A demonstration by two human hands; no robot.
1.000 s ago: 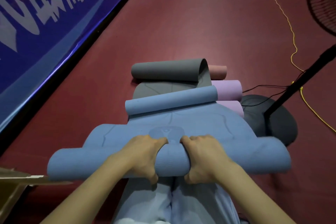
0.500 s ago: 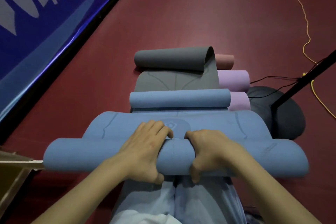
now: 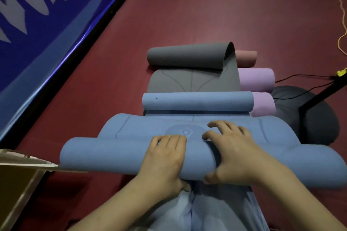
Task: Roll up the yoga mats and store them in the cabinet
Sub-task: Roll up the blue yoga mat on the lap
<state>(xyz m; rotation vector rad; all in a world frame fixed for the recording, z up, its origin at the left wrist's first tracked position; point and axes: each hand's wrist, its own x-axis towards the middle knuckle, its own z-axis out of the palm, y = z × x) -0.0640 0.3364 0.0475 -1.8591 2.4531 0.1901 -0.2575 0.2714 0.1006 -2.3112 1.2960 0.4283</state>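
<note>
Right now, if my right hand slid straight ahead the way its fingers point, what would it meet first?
Probably the small rolled-up far end of the same blue yoga mat. The right hand points across the flat blue stretch toward it; depth is uncertain.

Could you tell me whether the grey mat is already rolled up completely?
No, the grey mat is curled only at its far end, and a flat stretch with printed lines lies open behind the blue roll.

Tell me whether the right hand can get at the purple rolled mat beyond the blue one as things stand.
Probably yes. The right hand grips the blue mat's roll, so it must let go first; the purple rolled mat lies ahead to the right with nothing over it.
</note>
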